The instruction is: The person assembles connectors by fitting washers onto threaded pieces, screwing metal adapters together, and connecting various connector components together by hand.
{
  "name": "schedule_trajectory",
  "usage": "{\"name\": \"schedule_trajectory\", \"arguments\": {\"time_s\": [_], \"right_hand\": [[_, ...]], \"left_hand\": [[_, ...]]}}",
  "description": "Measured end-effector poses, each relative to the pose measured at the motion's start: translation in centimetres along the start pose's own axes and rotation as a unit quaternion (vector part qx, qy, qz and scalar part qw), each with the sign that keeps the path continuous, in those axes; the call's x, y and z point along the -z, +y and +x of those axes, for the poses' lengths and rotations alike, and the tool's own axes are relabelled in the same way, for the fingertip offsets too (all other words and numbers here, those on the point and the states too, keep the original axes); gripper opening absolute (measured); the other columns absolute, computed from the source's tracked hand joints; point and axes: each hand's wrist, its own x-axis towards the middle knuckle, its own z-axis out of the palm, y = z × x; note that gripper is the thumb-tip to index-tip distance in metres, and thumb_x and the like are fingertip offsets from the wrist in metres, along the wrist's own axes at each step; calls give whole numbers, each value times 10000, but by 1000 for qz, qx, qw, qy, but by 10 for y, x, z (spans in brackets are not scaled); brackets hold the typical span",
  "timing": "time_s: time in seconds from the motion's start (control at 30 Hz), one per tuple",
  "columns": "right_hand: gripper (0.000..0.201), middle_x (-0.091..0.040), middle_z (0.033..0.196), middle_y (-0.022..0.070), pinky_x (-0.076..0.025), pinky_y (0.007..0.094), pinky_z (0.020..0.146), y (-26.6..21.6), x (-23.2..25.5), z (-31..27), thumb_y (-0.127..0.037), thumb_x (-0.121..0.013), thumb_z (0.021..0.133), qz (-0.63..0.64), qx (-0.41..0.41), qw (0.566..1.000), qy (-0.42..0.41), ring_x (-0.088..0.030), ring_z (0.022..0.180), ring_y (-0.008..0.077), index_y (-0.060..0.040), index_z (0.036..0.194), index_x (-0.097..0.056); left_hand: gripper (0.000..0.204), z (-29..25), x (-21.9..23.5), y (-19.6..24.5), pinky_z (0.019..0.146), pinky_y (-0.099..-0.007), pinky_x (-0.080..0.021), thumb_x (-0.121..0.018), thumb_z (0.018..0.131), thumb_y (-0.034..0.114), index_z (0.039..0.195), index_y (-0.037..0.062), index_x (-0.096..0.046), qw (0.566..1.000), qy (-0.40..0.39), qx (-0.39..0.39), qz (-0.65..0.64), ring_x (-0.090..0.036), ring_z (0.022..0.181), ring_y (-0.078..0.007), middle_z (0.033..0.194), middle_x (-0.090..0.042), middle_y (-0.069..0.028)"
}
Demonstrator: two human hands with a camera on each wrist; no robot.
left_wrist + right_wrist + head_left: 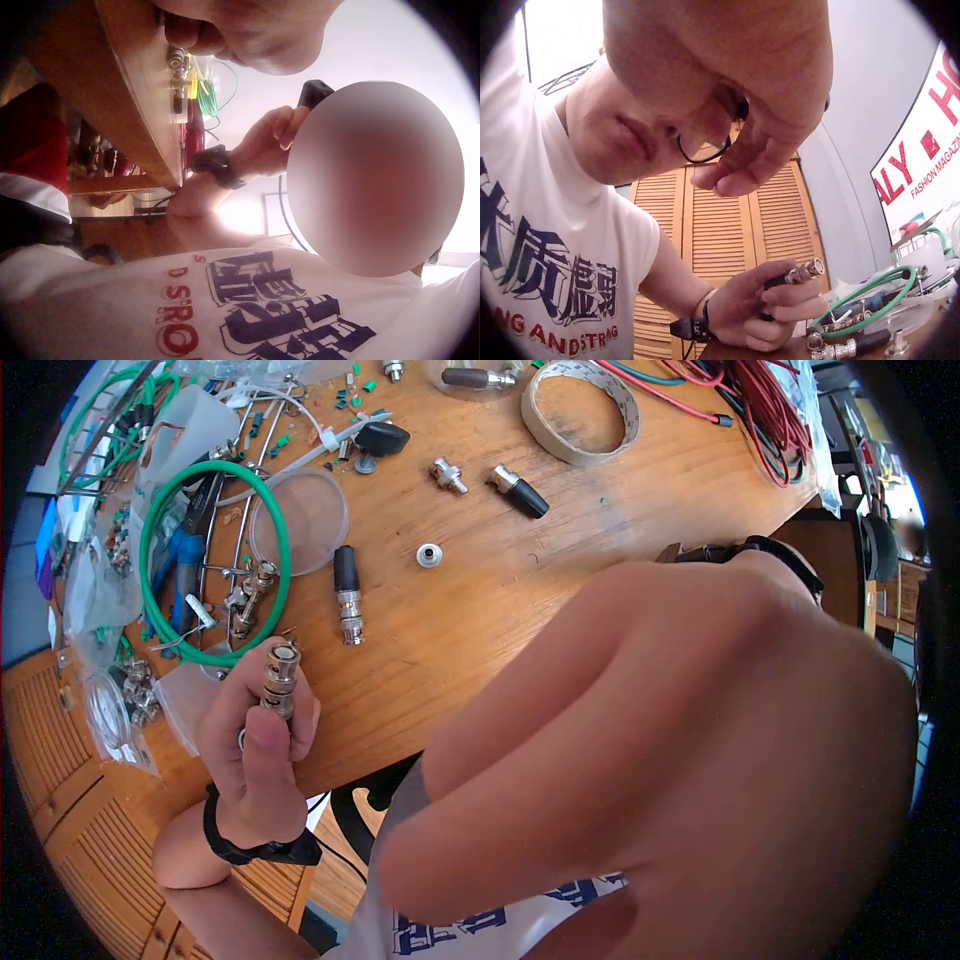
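The left hand (255, 770) grips a silver metal connector (280, 678), its round end facing up, at the table's near left edge. In the right wrist view, a black part of that connector (806, 271) shows between the fingers of the left hand (761, 311). Large and close in the head view, the right hand (660, 740) is raised above the near side of the table. Its fingers hang loosely bent with nothing visible between them in the right wrist view, where the right hand (727, 75) is beside the face.
On the wooden table (400, 700) lie a black-ended connector (347, 585), another one (518, 491), a silver adapter (449, 475) and a small round part (429, 555). A green cable loop (285, 540) is at left, beside tools and bags. Farther back are a tape roll (535, 425) and red cables (765, 420).
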Motion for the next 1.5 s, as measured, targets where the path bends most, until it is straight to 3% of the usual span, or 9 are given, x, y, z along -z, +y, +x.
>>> {"name": "schedule_trajectory", "arguments": {"time_s": [0.43, 0.7, 0.8, 0.87, 1.03, 1.1, 1.37, 1.43, 1.5], "right_hand": [[176, -692, 740, 20, -478, 281, 558, -10, 1, 7, -90, -696, 923, -20, -3, 999, -32, -576, 613, 144, -51, 1064, -795], [174, -687, 733, 13, -475, 280, 555, -23, 20, 47, -93, -701, 924, -84, 63, 993, -56, -570, 602, 139, -53, 1065, -795], [160, -593, 681, -55, -394, 243, 524, -3, 21, 58, -80, -775, 898, -117, 91, 987, 56, -476, 523, 76, -54, 1055, -786], [172, -592, 693, -59, -319, 223, 515, -7, 32, 58, -41, -821, 869, 92, -146, 984, 35, -446, 554, 18, -29, 1033, -771], [112, -602, 737, -57, -294, 201, 529, 2, 35, 62, -8, -794, 891, 189, -180, 964, 48, -398, 581, -16, -7, 992, -746], [93, -441, 673, -122, -213, 198, 515, 8, 33, 61, -39, -763, 938, 245, -151, 956, 57, -324, 569, -39, -25, 1029, -760], [76, -476, 672, -107, -224, 194, 508, 8, 34, 57, 1, -739, 929, 277, -93, 956, 20, -344, 556, -36, -7, 1004, -746], [107, -651, 782, 16, -319, 225, 567, 1, 36, 56, 45, -773, 832, 283, -146, 948, 28, -433, 636, 41, 13, 924, -731], [107, -651, 780, 19, -317, 232, 563, 0, 35, 56, 38, -779, 824, 282, -150, 947, 32, -428, 636, 48, 13, 917, -734]], "left_hand": [[537, -6, -2, 1, 502, -215, -259, -464, 1093, 502, 1026, -21, -570, 999, 13, 26, -26, -372, 604, -34, 789, -504, 0], [280, 0, -6, 8, 622, -276, -334, -480, 1084, 239, 947, -3, -517, 997, 8, 18, -72, -408, 685, -108, 804, -499, -35], [270, 2, -4, 12, 631, -294, -336, -483, 1079, 197, 886, 9, -491, 998, 3, 23, -64, -413, 685, -127, 787, -481, -40], [300, 4, -5, 17, 612, -297, -330, -495, 1073, 198, 835, 16, -484, 998, 2, 32, -49, -412, 660, -126, 756, -466, -38], [299, 4, -5, 17, 602, -297, -338, -506, 1072, 200, 839, 12, -505, 998, 2, 32, -49, -414, 642, -123, 740, -475, -37], [299, 6, -5, 19, 599, -298, -342, -508, 1072, 198, 839, 10, -510, 998, 1, 33, -48, -418, 640, -123, 738, -479, -40], [310, 7, -4, 20, 595, -301, -348, -500, 1078, 197, 832, 8, -501, 999, -5, 25, -37, -429, 639, -127, 734, -479, -48], [313, 7, -3, 20, 596, -302, -348, -500, 1078, 198, 828, 8, -495, 999, -7, 24, -36, -428, 639, -128, 733, -477, -48], [316, 8, -3, 21, 596, -304, -347, -501, 1078, 200, 825, 9, -490, 999, -10, 25, -36, -427, 639, -129, 732, -475, -49]]}}
